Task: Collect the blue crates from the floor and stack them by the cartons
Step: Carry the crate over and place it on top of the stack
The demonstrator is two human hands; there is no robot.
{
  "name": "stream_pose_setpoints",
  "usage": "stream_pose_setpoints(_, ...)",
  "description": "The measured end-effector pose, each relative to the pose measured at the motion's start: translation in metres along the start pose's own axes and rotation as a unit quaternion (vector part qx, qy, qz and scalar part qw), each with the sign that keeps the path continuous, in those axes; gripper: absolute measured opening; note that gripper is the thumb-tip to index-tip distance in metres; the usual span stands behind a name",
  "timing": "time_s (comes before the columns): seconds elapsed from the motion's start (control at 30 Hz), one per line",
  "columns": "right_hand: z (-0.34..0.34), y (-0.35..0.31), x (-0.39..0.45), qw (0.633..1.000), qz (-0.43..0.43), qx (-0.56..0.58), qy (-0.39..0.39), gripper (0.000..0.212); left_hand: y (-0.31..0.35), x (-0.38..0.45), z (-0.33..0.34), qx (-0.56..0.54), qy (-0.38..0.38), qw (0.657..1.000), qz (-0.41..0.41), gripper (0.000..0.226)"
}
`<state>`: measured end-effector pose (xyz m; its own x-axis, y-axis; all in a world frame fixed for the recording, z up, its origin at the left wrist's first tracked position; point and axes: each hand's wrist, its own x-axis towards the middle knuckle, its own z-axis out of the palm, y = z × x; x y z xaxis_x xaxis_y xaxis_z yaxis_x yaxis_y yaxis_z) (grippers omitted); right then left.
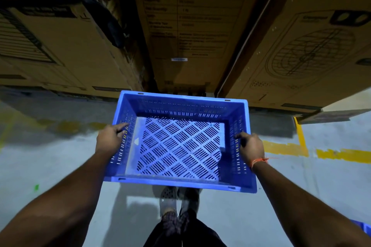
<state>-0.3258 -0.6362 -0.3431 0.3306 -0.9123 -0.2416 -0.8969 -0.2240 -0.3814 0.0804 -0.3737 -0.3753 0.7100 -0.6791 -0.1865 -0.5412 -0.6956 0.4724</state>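
Both forearms reach out: left hand (pixel 109 136) and right hand (pixel 251 147) grip opposite side rims of the empty blue crate (pixel 178 144), held just before the cartons (pixel 192 26).

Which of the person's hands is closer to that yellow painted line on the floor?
Right. The right hand grips the blue crate on the side next to the yellow line; the left hand holds the opposite side, farther away.

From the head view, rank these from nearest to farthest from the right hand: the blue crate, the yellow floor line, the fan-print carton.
1. blue crate: gripped by the right hand at its side wall.
2. yellow floor line: on the floor, just right.
3. fan-print carton: ahead, upper right.
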Motion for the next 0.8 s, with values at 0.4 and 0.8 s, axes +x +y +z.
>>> stream_pose_setpoints(0.4,-0.018,0.003,-0.009,0.999,-0.012,-0.031,0.013,0.039,0.009,-0.003,0.006,-0.041,-0.001,0.999,0.026,0.035)
stream_pose_setpoints(0.8,-0.010,-0.003,-0.008,0.999,-0.025,-0.012,0.016,0.036,0.002,-0.004,-0.003,-0.030,-0.002,0.999,0.026,0.034)
